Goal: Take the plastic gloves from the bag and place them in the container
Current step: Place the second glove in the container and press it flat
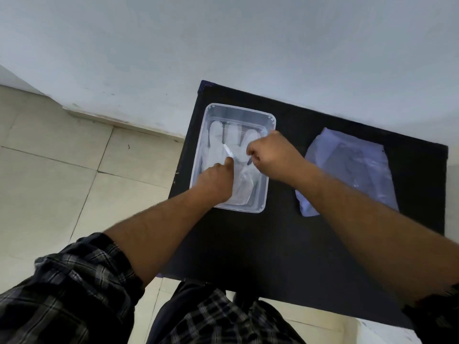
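A clear plastic container [269,120] stands on the left part of a black table. Inside it lie thin transparent plastic gloves [223,142], fingers pointing to the far side. My left hand [218,180] reaches into the container's near half, its fingertips pinching the glove plastic. My right hand [270,155] hovers over the container's right side, fingers closed on a fold of the same glove plastic. To the right lies the flat, pale translucent bag [352,167], partly covered by my right forearm.
The black table [248,244] stands against a pale wall; its left and near edges drop to a tiled floor [62,182]. My checked sleeves and lap fill the bottom of the view.
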